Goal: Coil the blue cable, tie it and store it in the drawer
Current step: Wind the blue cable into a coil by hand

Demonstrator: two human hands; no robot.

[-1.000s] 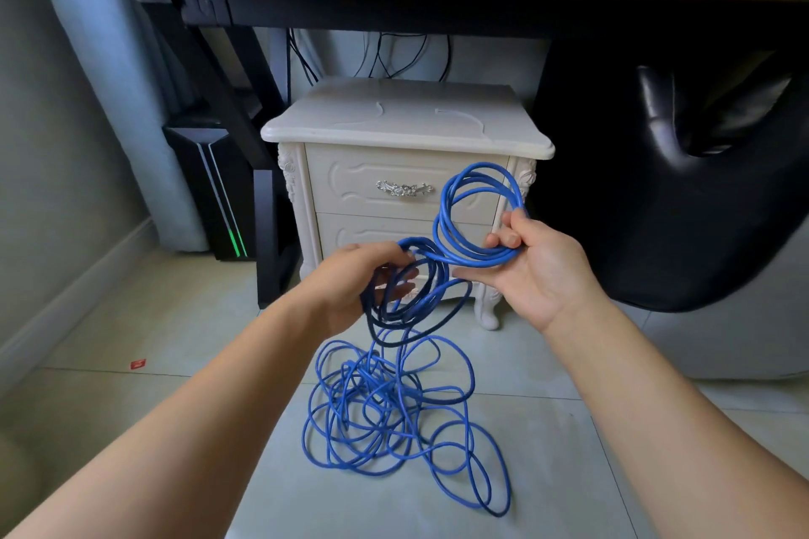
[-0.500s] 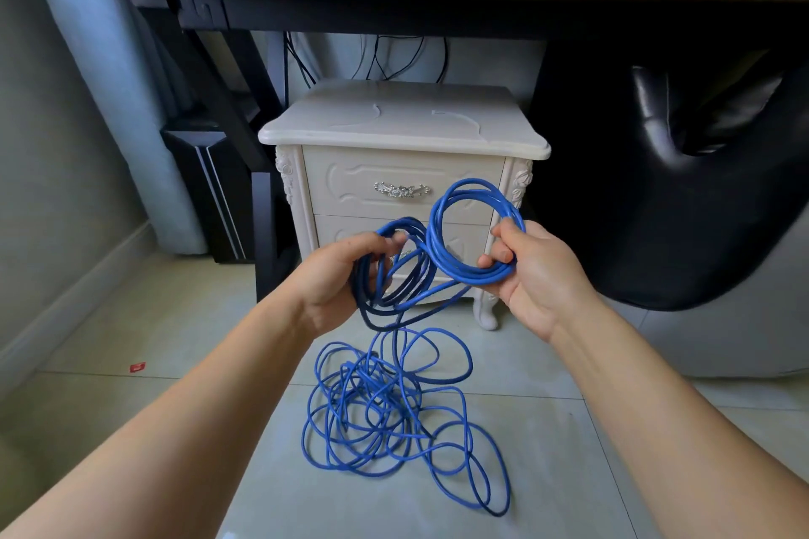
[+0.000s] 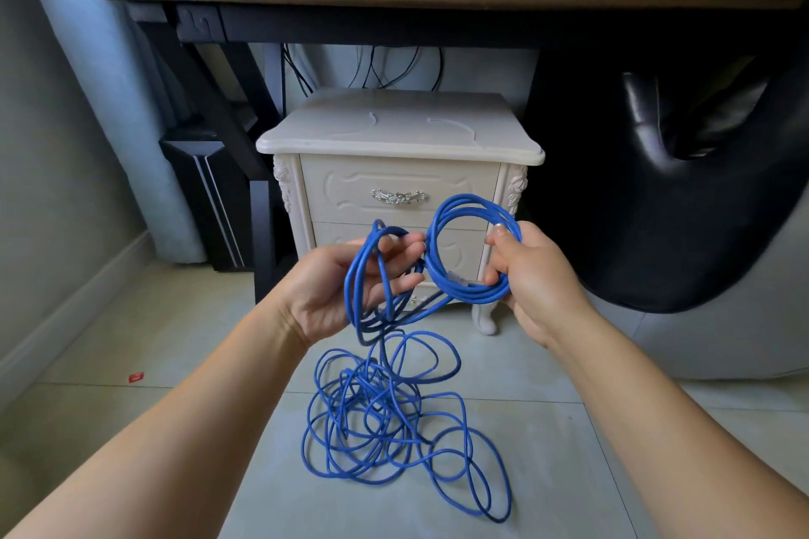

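Mostly undone: the right hand (image 3: 532, 276) grips a few finished loops of the blue cable (image 3: 470, 200), and the left hand (image 3: 337, 289) holds the next strands. The rest lies tangled on the floor (image 3: 569, 473). Tying remains; the drawer (image 3: 350, 199) is closed.

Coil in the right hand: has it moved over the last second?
Yes. The coil tipped down: its top was above the nightstand's drawer handle, now level with it.
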